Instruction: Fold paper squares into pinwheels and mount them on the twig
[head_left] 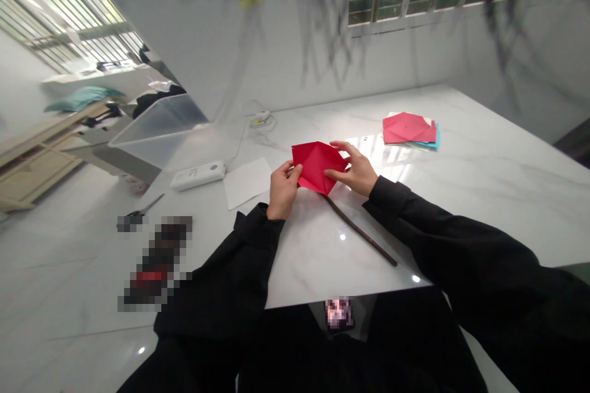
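A red folded-paper envelope [316, 166] is held up above the white marble-patterned table, its flaps creased toward the middle. My left hand [283, 187] pinches its left edge, thumb on the front face. At the right side, my right hand [357, 169] has its thumb on the front and its fingers at the back edge. Below the envelope lies a thin dark brown stick [362, 230], slanting down to the right. Just left of my left hand rests a sheet of white paper [249, 181].
At the back right sits a stack of red, white and blue paper envelopes [409, 129]. A white power strip-like box [198, 176], scissors [147, 209] and a blurred-out dark object [157, 264] lie on the left. Behind them stands a clear plastic bin [161, 129]. A cable [260, 120] lies by the wall.
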